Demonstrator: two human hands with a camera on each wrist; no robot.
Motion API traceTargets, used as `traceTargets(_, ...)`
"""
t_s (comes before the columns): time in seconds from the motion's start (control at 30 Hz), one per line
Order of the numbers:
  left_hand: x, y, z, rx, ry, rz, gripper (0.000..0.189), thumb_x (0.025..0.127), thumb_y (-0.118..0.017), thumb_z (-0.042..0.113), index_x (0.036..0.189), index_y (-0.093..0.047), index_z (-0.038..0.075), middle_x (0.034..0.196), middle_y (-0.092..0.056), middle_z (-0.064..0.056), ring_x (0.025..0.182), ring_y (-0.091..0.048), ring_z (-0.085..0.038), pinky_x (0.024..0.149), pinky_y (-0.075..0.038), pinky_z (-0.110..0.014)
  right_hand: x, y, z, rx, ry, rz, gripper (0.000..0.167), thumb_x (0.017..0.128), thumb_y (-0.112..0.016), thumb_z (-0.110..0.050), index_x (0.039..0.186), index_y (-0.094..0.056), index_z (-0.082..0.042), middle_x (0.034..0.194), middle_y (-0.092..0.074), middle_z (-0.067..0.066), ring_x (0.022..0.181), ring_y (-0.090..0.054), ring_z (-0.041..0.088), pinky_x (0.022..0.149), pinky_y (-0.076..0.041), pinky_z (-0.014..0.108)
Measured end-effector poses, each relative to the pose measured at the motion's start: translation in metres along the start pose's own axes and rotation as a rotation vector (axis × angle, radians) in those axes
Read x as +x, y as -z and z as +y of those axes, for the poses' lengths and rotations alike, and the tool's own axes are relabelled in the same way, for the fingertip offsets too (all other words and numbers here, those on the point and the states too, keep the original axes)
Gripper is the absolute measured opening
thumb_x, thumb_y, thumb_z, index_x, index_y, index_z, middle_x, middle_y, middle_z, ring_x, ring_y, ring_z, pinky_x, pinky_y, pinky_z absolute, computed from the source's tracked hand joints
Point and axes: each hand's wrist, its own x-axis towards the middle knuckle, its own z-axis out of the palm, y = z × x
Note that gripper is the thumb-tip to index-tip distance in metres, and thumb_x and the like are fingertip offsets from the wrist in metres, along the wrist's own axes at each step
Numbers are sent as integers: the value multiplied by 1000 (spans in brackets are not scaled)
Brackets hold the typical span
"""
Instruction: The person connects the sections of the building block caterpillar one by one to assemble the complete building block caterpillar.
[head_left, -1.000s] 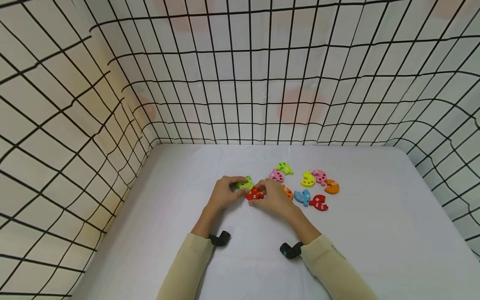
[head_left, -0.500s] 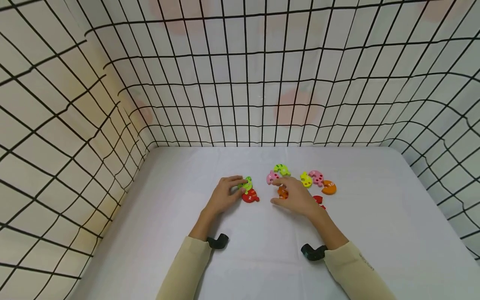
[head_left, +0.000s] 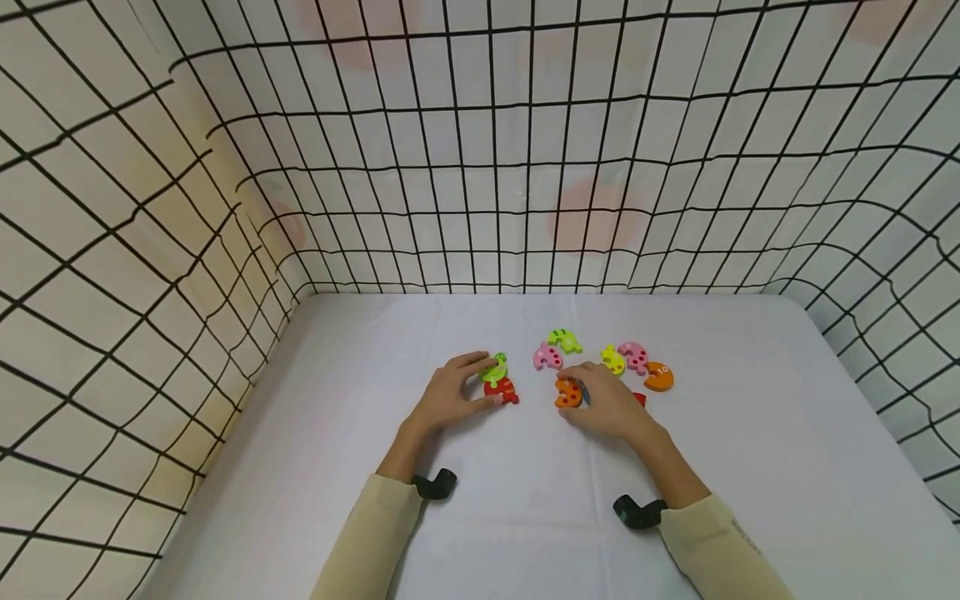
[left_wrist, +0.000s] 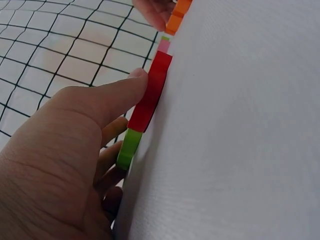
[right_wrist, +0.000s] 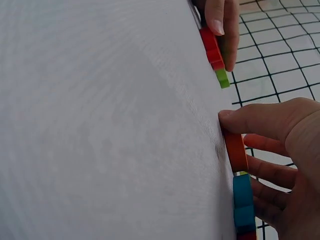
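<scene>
In the head view, my left hand spans a green puzzle piece with a face and a red puzzle piece joined below it. The thumb lies against the red piece's near edge, and the fingers are at the green one. My right hand pinches an orange dotted puzzle piece between thumb and fingers, flat on the table. In the right wrist view, the thumb touches this orange piece. A blue puzzle piece lies beside it, mostly hidden under the hand in the head view.
Behind the right hand lie a pink piece and a light green striped piece. Further right are yellow, pink and orange pieces. A red piece is partly covered. Black wire mesh surrounds the white table.
My right hand has left the red piece, moved right and taken hold of the orange dotted piece. My left hand has stayed at the green and red pieces, its thumb now lower on the red one.
</scene>
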Motion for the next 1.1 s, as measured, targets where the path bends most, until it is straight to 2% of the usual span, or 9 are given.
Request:
traceTargets(0.3,0,2,-1,-35,-8,-18,65,93,-70,43,152,-52,25,162,-44,2,152,-37,-25,120,-32,-60,-1,-1,1,55,-3,32,52,89,-79,-28,137,-63,-16,148,-57,14,138,-50,39,114,-40,63)
traceTargets(0.5,0,4,-3,-50,-18,-26,61,95,-67,40,152,-53,25,163,-43,1,153,-37,-26,121,-31,-60,2,-5,-2,123,-3,65,51,89,-81,-28,135,-64,-17,144,-60,10,133,-55,34,112,-45,58)
traceTargets(0.63,-1,4,-3,-70,-30,-15,57,97,-66,35,151,-54,22,162,-44,1,153,-37,-26,121,-30,-60,1,-7,-6,151,-13,90,50,88,-82,-28,134,-65,-18,137,-63,8,119,-58,29,105,-52,52)
traceTargets(0.73,-2,4,-2,-80,-38,-1,56,96,-67,33,150,-56,20,161,-46,0,152,-38,-27,120,-30,-61,0,-8,-10,157,-7,115,51,86,-84,-30,132,-65,-18,127,-65,5,108,-57,24,94,-56,44)
traceTargets(0.87,-2,5,-1,-90,-32,3,56,96,-68,33,149,-57,20,160,-47,1,151,-39,-27,120,-30,-62,3,-9,-17,170,22,139,55,82,-87,-30,131,-66,-15,118,-66,4,99,-57,21,85,-55,35)
traceTargets(1.1,-1,3,-2,-82,-20,-9,55,96,-67,33,149,-56,23,161,-46,3,152,-38,-25,121,-29,-61,9,-17,-30,179,49,145,56,80,-89,-34,129,-67,-15,110,-66,2,93,-56,18,80,-52,30)
